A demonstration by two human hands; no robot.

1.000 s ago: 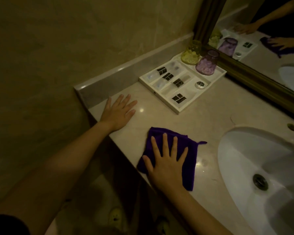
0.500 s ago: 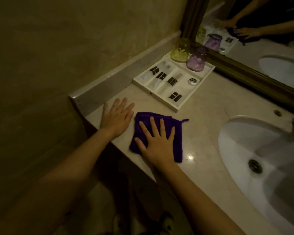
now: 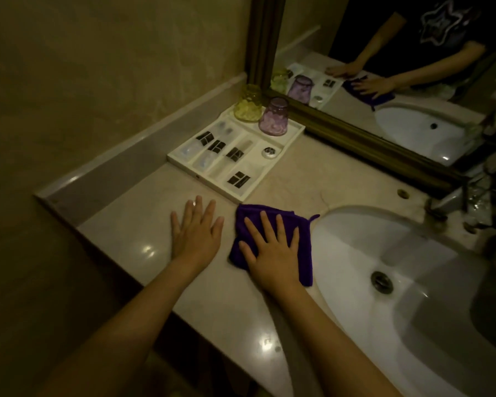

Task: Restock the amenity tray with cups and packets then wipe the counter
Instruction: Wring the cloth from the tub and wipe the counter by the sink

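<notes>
Beige marble counter point(image 3: 143, 224) gets its wipe: right hand point(image 3: 272, 250) spread flat, pressing the folded purple microfibre cloth point(image 3: 305, 253) beside the stocked white amenity tray point(image 3: 209, 186), left hand point(image 3: 196, 233) splayed, bracing.

counter point(image 3: 143, 224): polished stone, marble-like, pale beige, glossy with small light glints. backsplash strip point(image 3: 103, 179): same stone, smoother grey sheen. wall point(image 3: 98, 67): mottled stone-look panel, dull satin. purple cloth point(image 3: 305, 253): soft, napped microfibre-type fabric, matt, stitched hem. amenity tray point(image 3: 209, 185): white, smooth, semi-matt, plastic or resin. yellow cup point(image 3: 248, 103) and purple cup point(image 3: 274, 117): translucent tinted glass or plastic, textured pattern. sink basin point(image 3: 413, 253): glazed white ceramic, shiny. drain point(image 3: 382, 282): metal. mirror frame point(image 3: 364, 138): dark, wood-like, low sheen.
</notes>
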